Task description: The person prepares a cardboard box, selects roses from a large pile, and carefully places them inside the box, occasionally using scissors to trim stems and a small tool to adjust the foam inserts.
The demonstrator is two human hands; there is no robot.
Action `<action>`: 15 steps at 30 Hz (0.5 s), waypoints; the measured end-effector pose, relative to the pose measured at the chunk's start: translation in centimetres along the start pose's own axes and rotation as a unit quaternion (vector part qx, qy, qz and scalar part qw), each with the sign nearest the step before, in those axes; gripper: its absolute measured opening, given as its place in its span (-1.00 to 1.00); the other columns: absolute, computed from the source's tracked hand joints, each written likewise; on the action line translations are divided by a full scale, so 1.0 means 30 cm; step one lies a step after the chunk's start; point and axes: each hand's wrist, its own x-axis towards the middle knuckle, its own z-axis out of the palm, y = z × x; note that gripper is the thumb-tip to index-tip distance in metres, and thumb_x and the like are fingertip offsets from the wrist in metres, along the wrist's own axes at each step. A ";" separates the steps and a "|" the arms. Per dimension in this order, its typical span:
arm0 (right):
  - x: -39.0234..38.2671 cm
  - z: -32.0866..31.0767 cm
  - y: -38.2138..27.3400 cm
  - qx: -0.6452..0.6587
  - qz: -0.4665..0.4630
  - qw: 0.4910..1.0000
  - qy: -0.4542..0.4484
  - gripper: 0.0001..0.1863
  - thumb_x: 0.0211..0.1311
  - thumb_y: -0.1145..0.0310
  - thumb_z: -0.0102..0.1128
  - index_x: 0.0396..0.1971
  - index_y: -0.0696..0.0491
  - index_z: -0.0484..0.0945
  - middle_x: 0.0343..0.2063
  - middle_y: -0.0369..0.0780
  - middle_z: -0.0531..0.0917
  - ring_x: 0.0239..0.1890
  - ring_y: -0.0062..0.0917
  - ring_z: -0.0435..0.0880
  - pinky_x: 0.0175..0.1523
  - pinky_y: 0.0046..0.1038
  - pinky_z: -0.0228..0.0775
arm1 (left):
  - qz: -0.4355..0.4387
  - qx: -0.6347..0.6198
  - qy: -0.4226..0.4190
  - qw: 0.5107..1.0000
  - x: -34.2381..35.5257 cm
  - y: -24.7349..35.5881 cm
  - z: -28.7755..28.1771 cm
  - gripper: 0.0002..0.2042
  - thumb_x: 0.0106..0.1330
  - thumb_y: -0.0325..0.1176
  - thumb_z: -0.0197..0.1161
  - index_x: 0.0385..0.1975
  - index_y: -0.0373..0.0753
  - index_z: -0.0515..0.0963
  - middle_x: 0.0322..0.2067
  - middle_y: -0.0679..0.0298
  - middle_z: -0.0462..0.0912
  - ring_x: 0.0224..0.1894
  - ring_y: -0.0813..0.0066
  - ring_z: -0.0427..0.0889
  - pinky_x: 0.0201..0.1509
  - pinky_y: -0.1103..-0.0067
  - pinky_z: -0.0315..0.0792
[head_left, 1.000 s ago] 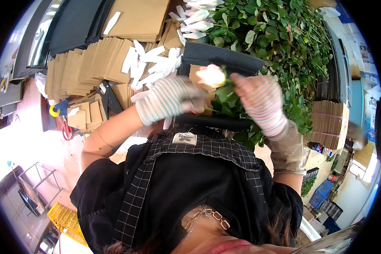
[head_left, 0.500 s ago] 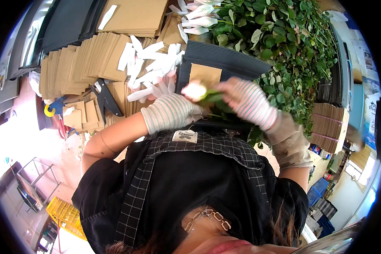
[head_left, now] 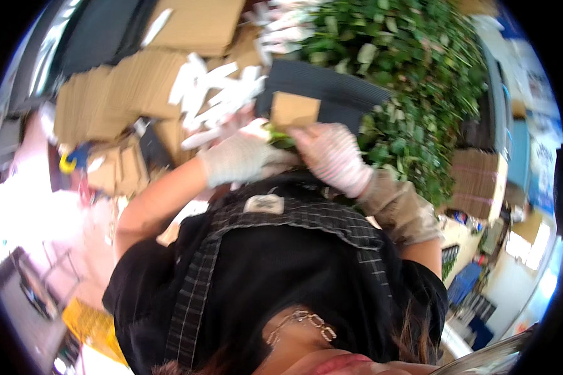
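A pale rose (head_left: 256, 129) with a green base is in front of my chest, blurred by motion. My right hand (head_left: 333, 156), in a striped knit glove with bare fingertips, pinches it by the green part beneath the bloom. My left hand (head_left: 247, 161), in a similar glove, lies right beside the bloom with its fingers curled inward; what they close on is hidden. Behind the hands, a small brown cardboard piece (head_left: 295, 109) lies on a black corrugated board (head_left: 331, 87). White mesh sleeves (head_left: 206, 94) are heaped just beyond my left hand.
Leafy green stems (head_left: 413, 94) form a big pile at the right, with sleeved blooms (head_left: 288, 28) at its far left edge. Cardboard sheets (head_left: 119, 90) stand in a row at the left, near a black strip (head_left: 153, 147). Stacked cardboard (head_left: 478, 181) sits at the far right.
The rose and my right hand have moved left, bringing the bloom beside my left hand. My left hand has shifted only slightly. The whole view has moved a little and blurred.
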 end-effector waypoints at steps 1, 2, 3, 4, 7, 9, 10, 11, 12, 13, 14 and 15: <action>-0.015 0.030 0.012 0.018 -0.005 1.000 0.015 -0.68 -0.03 0.48 0.04 -0.17 0.03 0.50 -0.48 -0.20 0.55 -0.45 -0.29 0.56 -0.36 -0.31 0.45 | -0.044 -0.034 -0.054 0.997 0.003 0.021 -0.017 -0.70 0.28 -0.19 0.03 0.00 0.10 0.50 -0.30 0.27 0.64 -0.29 0.34 0.62 -0.06 0.39 0.44; 0.002 -0.011 -0.013 0.031 0.027 0.999 0.012 -0.73 -0.04 0.45 0.07 -0.24 0.02 0.50 -0.49 -0.21 0.52 -0.43 -0.30 0.56 -0.34 -0.33 0.46 | 0.036 -0.033 0.027 0.998 -0.009 0.016 -0.009 -0.71 0.26 -0.21 0.06 -0.03 0.06 0.51 -0.27 0.25 0.62 -0.24 0.31 0.60 -0.10 0.43 0.46; 0.006 0.006 -0.001 0.040 0.043 0.997 0.041 -0.75 -0.05 0.42 0.10 -0.27 0.01 0.49 -0.51 -0.22 0.50 -0.43 -0.31 0.57 -0.36 -0.32 0.46 | 0.088 0.005 0.106 0.990 -0.016 -0.004 0.017 -0.71 0.25 -0.24 0.06 -0.03 0.03 0.52 -0.23 0.24 0.60 -0.22 0.30 0.60 -0.10 0.43 0.46; 0.015 -0.010 -0.003 0.042 0.082 0.995 0.026 -0.79 -0.03 0.40 0.11 -0.31 0.00 0.47 -0.50 -0.22 0.50 -0.42 -0.31 0.57 -0.38 -0.32 0.45 | 0.068 0.018 0.075 0.995 -0.016 -0.009 0.009 -0.68 0.22 -0.26 0.07 0.00 0.02 0.49 -0.18 0.24 0.60 -0.19 0.31 0.60 -0.08 0.44 0.46; 0.076 -0.098 0.013 0.049 0.136 0.987 -0.074 -0.84 0.04 0.34 0.06 -0.38 0.07 0.44 -0.55 -0.12 0.54 -0.51 -0.25 0.59 -0.44 -0.26 0.44 | -0.115 0.014 -0.101 0.988 0.011 0.060 -0.069 -0.61 0.21 -0.21 0.07 0.07 0.00 0.44 -0.14 0.15 0.59 -0.13 0.16 0.56 0.16 0.38 0.29; 0.078 -0.187 0.001 0.019 0.122 0.988 -0.094 -0.82 0.04 0.36 0.05 -0.38 0.13 0.44 -0.59 -0.09 0.55 -0.53 -0.25 0.61 -0.47 -0.23 0.44 | -0.123 0.054 -0.111 0.985 0.035 0.071 -0.079 -0.60 0.19 -0.22 0.10 0.07 0.01 0.43 -0.14 0.13 0.59 -0.10 0.15 0.55 0.18 0.34 0.27; 0.097 -0.246 -0.050 0.006 0.114 0.987 -0.114 -0.82 0.04 0.37 0.04 -0.38 0.15 0.45 -0.61 -0.09 0.55 -0.53 -0.26 0.62 -0.50 -0.22 0.44 | -0.057 0.054 -0.079 0.994 0.028 0.023 -0.058 -0.59 0.16 -0.26 0.11 0.07 -0.02 0.43 -0.22 0.10 0.60 -0.16 0.15 0.56 0.13 0.37 0.29; 0.111 -0.282 -0.097 0.015 0.091 0.989 -0.116 -0.81 0.04 0.38 0.02 -0.39 0.18 0.46 -0.61 -0.09 0.56 -0.56 -0.26 0.63 -0.56 -0.18 0.44 | 0.001 0.050 -0.049 0.998 0.009 -0.024 -0.024 -0.58 0.14 -0.31 0.12 0.06 -0.05 0.43 -0.30 0.08 0.61 -0.21 0.16 0.57 0.09 0.39 0.32; 0.129 -0.249 -0.141 -0.051 0.127 0.975 -0.176 -0.78 0.05 0.37 0.01 -0.38 0.21 0.47 -0.61 -0.09 0.58 -0.57 -0.26 0.64 -0.59 -0.16 0.43 | 0.076 0.000 0.102 0.992 -0.024 -0.057 0.029 -0.60 0.14 -0.27 0.13 0.03 -0.11 0.45 -0.17 0.08 0.58 -0.06 0.08 0.49 0.18 0.36 0.24; 0.138 -0.286 -0.158 -0.017 0.102 0.978 -0.183 -0.78 0.05 0.37 0.01 -0.38 0.22 0.48 -0.61 -0.08 0.58 -0.56 -0.26 0.65 -0.58 -0.17 0.44 | 0.084 0.049 0.116 0.988 -0.029 -0.075 0.045 -0.59 0.13 -0.25 0.14 0.03 -0.11 0.45 -0.12 0.08 0.55 0.00 0.07 0.45 0.18 0.35 0.25; 0.149 -0.323 -0.174 0.017 0.074 0.979 -0.191 -0.78 0.05 0.37 0.00 -0.39 0.22 0.48 -0.61 -0.07 0.59 -0.54 -0.26 0.65 -0.57 -0.18 0.45 | 0.090 0.099 0.131 0.982 -0.037 -0.090 0.057 -0.58 0.13 -0.22 0.14 0.03 -0.12 0.44 -0.07 0.08 0.52 0.06 0.05 0.40 0.19 0.33 0.25; 0.132 -0.258 -0.157 0.031 0.088 0.984 -0.153 -0.78 0.04 0.38 0.01 -0.39 0.22 0.49 -0.60 -0.07 0.59 -0.53 -0.25 0.65 -0.55 -0.19 0.45 | 0.066 0.054 0.100 0.991 -0.047 -0.101 0.062 -0.58 0.13 -0.20 0.13 0.04 -0.09 0.45 -0.11 0.09 0.54 0.03 0.06 0.43 0.15 0.33 0.28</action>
